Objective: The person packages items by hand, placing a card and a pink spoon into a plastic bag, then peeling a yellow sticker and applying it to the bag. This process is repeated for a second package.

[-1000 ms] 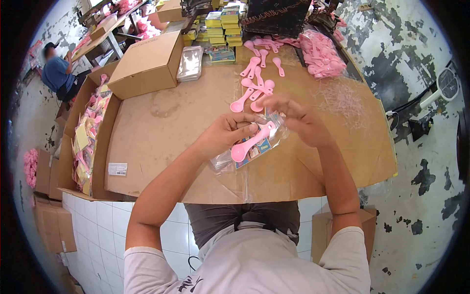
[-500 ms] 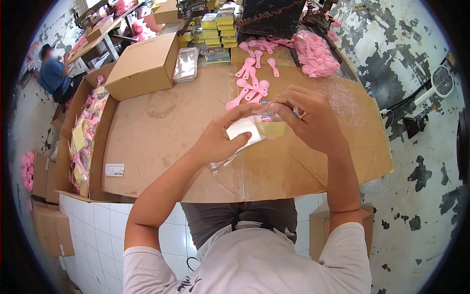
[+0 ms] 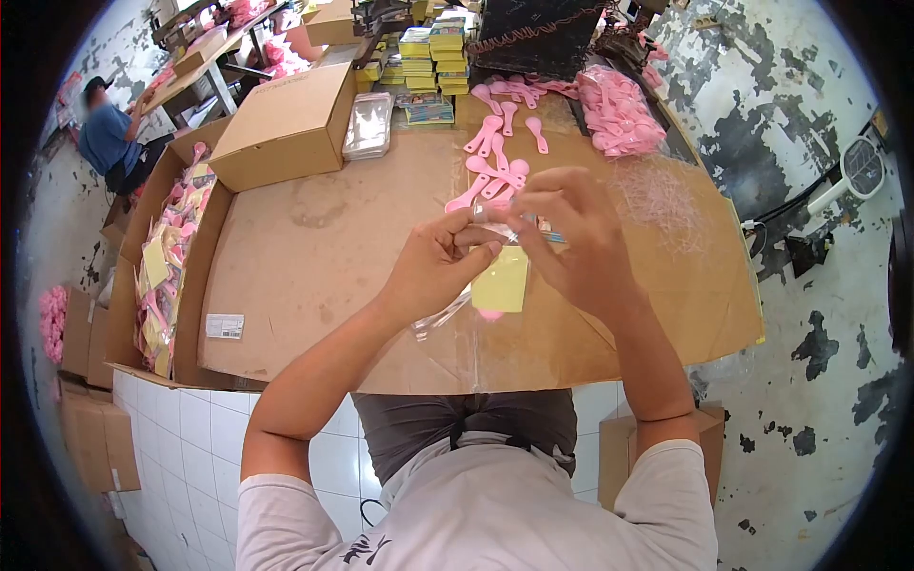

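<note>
My left hand is closed, its thumb and fingers pinching a small clear plastic bag near its top. A plain yellow card hangs below the fingertips, apparently inside the bag, with a bit of pink plastic peeking out under its lower edge. My right hand, slightly blurred, has its thumb and curled fingers closed at the bag's upper edge. More clear plastic bags show beneath my left hand. Just beyond both hands lie loose pink measuring spoons.
An open carton of packed spoons and cards stands left, beside a closed cardboard box. Farther back are clear bags, card stacks and a bag of pink spoons. Another person sits far left.
The yellow card has turned from lying nearly edge-on to hanging with its flat face showing. My right hand has shifted slightly left, and my left fingers have curled in more.
</note>
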`<state>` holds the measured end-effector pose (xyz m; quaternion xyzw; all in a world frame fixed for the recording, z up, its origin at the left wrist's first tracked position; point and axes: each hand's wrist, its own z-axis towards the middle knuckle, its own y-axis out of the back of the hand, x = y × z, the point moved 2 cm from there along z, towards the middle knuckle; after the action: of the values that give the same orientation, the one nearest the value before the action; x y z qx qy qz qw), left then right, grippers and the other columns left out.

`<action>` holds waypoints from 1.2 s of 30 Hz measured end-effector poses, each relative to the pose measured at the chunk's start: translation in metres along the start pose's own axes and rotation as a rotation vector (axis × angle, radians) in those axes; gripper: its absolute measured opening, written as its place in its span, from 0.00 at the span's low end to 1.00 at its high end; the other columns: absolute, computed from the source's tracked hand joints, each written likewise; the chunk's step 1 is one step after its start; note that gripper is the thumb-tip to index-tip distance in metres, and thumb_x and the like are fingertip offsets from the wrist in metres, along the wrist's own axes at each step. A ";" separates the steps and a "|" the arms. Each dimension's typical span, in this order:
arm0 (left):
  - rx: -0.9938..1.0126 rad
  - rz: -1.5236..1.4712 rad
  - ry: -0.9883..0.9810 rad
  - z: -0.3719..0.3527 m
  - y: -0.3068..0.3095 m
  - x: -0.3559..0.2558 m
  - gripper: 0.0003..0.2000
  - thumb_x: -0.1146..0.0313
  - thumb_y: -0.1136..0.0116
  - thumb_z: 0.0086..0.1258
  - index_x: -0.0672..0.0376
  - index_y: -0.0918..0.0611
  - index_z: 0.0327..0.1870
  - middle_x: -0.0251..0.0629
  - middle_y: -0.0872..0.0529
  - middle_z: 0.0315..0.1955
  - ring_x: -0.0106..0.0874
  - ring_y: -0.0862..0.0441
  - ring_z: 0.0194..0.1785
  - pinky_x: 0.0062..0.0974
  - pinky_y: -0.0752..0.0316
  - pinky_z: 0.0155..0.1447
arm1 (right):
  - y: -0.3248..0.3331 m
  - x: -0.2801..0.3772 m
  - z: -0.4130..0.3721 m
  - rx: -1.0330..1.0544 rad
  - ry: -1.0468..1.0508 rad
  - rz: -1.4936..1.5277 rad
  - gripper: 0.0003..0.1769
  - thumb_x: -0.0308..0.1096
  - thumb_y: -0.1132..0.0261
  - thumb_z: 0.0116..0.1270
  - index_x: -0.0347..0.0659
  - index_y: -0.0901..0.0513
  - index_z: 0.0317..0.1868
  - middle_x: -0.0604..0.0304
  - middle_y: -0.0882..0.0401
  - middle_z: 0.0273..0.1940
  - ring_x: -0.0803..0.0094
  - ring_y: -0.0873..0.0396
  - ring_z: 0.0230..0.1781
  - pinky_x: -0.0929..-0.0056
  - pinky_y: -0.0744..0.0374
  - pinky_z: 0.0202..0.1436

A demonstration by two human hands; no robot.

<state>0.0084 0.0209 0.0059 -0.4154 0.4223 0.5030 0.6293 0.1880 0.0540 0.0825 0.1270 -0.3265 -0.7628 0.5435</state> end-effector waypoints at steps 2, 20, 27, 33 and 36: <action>0.035 0.085 0.118 0.000 0.005 0.000 0.17 0.73 0.39 0.79 0.66 0.20 0.65 0.34 0.09 0.46 0.14 0.17 0.46 0.17 0.23 0.52 | -0.003 0.004 0.002 0.038 0.064 -0.090 0.10 0.29 0.27 0.61 0.44 0.15 0.43 0.61 0.19 0.48 0.60 0.20 0.52 0.59 0.26 0.56; 0.118 0.496 0.066 -0.002 -0.003 -0.018 0.20 0.75 0.39 0.76 0.69 0.22 0.67 0.41 0.08 0.37 0.15 0.17 0.43 0.21 0.19 0.51 | -0.018 -0.014 0.008 0.074 0.105 -0.298 0.09 0.31 0.33 0.60 0.42 0.19 0.41 0.58 0.22 0.43 0.59 0.23 0.52 0.59 0.27 0.58; 0.085 0.013 0.153 0.006 0.006 0.004 0.18 0.75 0.44 0.81 0.66 0.22 0.69 0.41 0.08 0.51 0.23 0.13 0.53 0.23 0.19 0.60 | 0.059 -0.096 -0.022 0.245 -0.692 0.864 0.06 0.33 0.38 0.74 0.41 0.23 0.45 0.65 0.25 0.35 0.75 0.24 0.34 0.72 0.24 0.42; 0.083 -0.009 0.091 0.010 0.009 0.015 0.19 0.74 0.45 0.82 0.67 0.24 0.70 0.45 0.10 0.54 0.26 0.13 0.55 0.24 0.18 0.61 | 0.099 -0.218 -0.101 0.157 -0.795 0.347 0.12 0.30 0.38 0.74 0.38 0.21 0.55 0.55 0.21 0.46 0.65 0.22 0.46 0.65 0.24 0.50; 0.025 0.021 0.123 0.011 0.009 0.016 0.18 0.73 0.45 0.82 0.67 0.23 0.69 0.44 0.10 0.52 0.25 0.13 0.55 0.24 0.18 0.61 | 0.100 -0.225 -0.132 0.108 -0.649 -0.455 0.19 0.27 0.37 0.72 0.37 0.21 0.62 0.47 0.21 0.56 0.54 0.23 0.59 0.56 0.25 0.61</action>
<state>0.0031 0.0373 -0.0064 -0.4332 0.4708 0.4778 0.6020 0.4193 0.1920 0.0104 -0.0231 -0.4843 -0.8460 0.2219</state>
